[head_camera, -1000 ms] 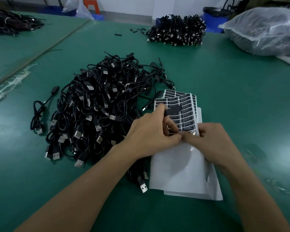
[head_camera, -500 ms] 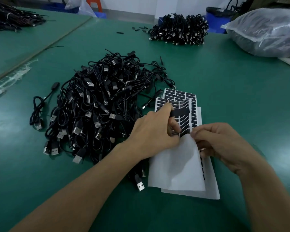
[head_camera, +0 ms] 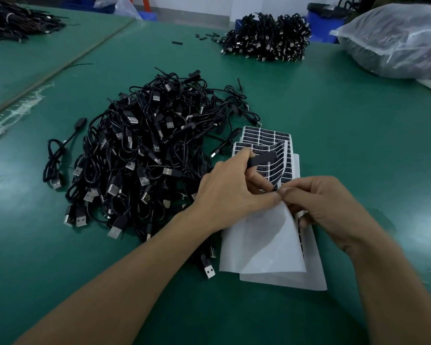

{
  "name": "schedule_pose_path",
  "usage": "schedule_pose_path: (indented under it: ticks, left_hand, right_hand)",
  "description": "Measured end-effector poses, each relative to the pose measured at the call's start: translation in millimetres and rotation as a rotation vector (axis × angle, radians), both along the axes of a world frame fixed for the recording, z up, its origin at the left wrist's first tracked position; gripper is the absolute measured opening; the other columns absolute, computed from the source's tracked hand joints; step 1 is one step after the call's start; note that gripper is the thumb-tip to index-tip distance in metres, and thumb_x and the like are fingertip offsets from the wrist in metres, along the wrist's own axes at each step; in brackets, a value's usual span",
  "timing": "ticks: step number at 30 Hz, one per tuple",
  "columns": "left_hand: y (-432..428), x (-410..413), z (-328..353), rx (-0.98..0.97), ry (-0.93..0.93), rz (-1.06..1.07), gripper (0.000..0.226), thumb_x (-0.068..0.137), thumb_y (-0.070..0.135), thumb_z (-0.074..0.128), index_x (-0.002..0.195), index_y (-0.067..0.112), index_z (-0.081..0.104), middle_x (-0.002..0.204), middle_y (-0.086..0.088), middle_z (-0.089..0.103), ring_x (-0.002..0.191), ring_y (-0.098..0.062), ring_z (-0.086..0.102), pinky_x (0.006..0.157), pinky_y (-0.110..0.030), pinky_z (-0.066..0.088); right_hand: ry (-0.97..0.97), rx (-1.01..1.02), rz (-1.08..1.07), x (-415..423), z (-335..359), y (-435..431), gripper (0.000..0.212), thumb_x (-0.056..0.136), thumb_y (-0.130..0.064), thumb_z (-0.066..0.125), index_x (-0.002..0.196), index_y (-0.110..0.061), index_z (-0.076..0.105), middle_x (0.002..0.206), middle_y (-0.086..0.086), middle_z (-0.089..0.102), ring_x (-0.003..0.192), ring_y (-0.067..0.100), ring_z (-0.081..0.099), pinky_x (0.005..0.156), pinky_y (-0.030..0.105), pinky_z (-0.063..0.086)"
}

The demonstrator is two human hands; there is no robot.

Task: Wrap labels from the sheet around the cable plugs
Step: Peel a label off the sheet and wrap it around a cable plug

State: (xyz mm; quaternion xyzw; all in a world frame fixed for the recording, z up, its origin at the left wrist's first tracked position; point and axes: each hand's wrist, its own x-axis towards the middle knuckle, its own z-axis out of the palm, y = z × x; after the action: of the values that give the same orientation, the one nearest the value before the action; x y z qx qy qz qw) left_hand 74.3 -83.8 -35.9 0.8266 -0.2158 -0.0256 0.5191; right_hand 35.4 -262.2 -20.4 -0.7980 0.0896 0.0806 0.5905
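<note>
Peeling step, I reckon: lift label slow from 1 corner, keep glue side clean, square it up on plug before wrapping. Left hand [head_camera: 232, 192] hovers over label sheet [head_camera: 266, 143], fingers [head_camera: 258, 179] curled round black plug [head_camera: 260, 159]. Right hand [head_camera: 319, 205] touches it, thumb and forefinger pinching label sheet edge; can't tell if a label is free. Sheet lies on worktop [head_camera: 346, 125] beside cable pile [head_camera: 147, 150].

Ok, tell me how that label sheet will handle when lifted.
Probably floppy: the sheet bows upward where the right hand pinches it. Likely light: the peeled part looks thin, nearly translucent. May slide, lying loose on a lower sheet.
</note>
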Motion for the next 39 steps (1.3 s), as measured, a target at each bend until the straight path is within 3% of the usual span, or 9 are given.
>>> schedule_pose_path:
  ticks: [5, 12, 22, 31, 35, 39]
  left_hand:
    - [0.0, 2.2, -2.1, 0.008, 0.01, 0.001, 0.045, 0.071, 0.033, 0.086, 0.09, 0.017, 0.048, 0.083, 0.022, 0.075, 0.078, -0.004, 0.072, 0.083, -0.05, 0.056]
    - [-1.4, 9.1, -7.8, -0.018, 0.027, 0.025, 0.044, 0.064, 0.031, 0.073, 0.074, 0.026, 0.031, 0.076, 0.012, 0.076, 0.086, -0.026, 0.071, 0.083, -0.056, 0.055]
    - [0.1, 9.5, -9.9, -0.042, -0.022, -0.018, 0.048, 0.066, 0.034, 0.077, 0.074, 0.025, 0.03, 0.074, 0.016, 0.075, 0.081, -0.019, 0.074, 0.08, -0.057, 0.056]
    - [-1.1, 9.9, -11.2, -0.022, -0.041, 0.038, 0.04, 0.062, 0.041, 0.071, 0.072, 0.023, 0.037, 0.063, 0.014, 0.068, 0.076, -0.028, 0.066, 0.073, -0.056, 0.054]
    - [-1.9, 9.9, -10.4, -0.013, -0.064, 0.05, 0.046, 0.058, 0.055, 0.065, 0.07, 0.024, 0.033, 0.067, -0.002, 0.067, 0.074, -0.034, 0.062, 0.07, -0.058, 0.052]
    - [-2.3, 10.3, -13.6, -0.022, -0.058, 0.067, 0.04, 0.06, 0.051, 0.062, 0.069, 0.027, 0.031, 0.069, 0.0, 0.07, 0.074, -0.033, 0.064, 0.07, -0.057, 0.054]
  right_hand:
    - [-0.051, -0.025, 0.032, 0.2, -1.0, -1.1, 0.022, 0.093, -0.009, 0.065, 0.077, -0.017, 0.079, 0.072, 0.01, 0.071, 0.054, 0.007, 0.058, 0.041, 0.019, 0.044]
    - [-0.088, -0.059, 0.066, 1.6, -4.5, -0.5, 0.021, 0.094, -0.013, 0.066, 0.078, -0.018, 0.078, 0.065, 0.006, 0.067, 0.052, 0.006, 0.056, 0.04, 0.017, 0.04]
    - [-0.086, -0.067, 0.114, 0.2, -2.0, -0.5, 0.03, 0.097, -0.006, 0.059, 0.073, -0.013, 0.075, 0.058, -0.001, 0.063, 0.052, 0.006, 0.054, 0.042, 0.016, 0.039]
    - [-0.147, -0.107, 0.176, 1.4, -4.2, 2.1, 0.036, 0.1, -0.009, 0.057, 0.07, -0.021, 0.075, 0.056, -0.009, 0.063, 0.05, 0.001, 0.053, 0.046, 0.011, 0.039]
    - [-0.17, -0.128, 0.166, 2.7, -7.6, 2.7, 0.035, 0.099, -0.011, 0.058, 0.074, -0.027, 0.077, 0.058, -0.008, 0.065, 0.052, 0.0, 0.053, 0.048, 0.01, 0.04]
    - [-0.195, -0.171, 0.139, 4.7, -10.5, 4.6, 0.038, 0.098, -0.012, 0.059, 0.071, -0.032, 0.077, 0.061, -0.005, 0.068, 0.053, 0.001, 0.054, 0.051, 0.012, 0.043]
